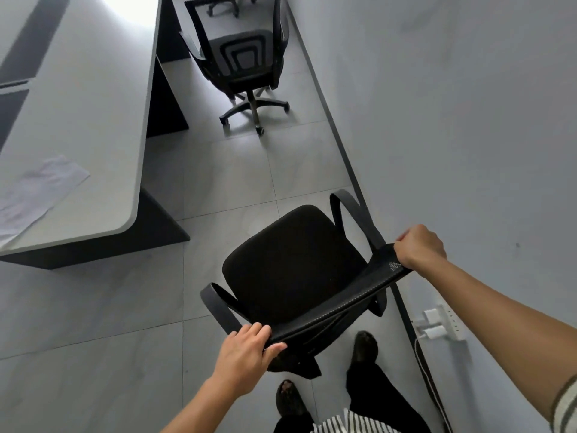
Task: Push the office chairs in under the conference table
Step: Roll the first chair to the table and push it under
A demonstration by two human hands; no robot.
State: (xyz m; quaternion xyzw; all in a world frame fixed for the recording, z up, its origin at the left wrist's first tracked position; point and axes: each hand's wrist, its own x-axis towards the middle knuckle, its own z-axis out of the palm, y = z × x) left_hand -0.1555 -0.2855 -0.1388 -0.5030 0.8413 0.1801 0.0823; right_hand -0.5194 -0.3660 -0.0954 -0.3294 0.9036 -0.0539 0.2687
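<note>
The chair (pixel 293 270) in front of me is black all over: a matte black seat, black armrests, and a backrest of black mesh with tiny pale dots. The second chair (pixel 246 67) further off is black too, with a grey mesh back showing nested square outlines. The surface (pixel 93 120) is pale grey on top, with dark charcoal legs. White paper (pixel 37 192) lies on it. The floor (pixel 93 307) is light grey tile. My sleeve (pixel 565 407) is white with dark stripes, my trousers (pixel 384 398) black.
</note>
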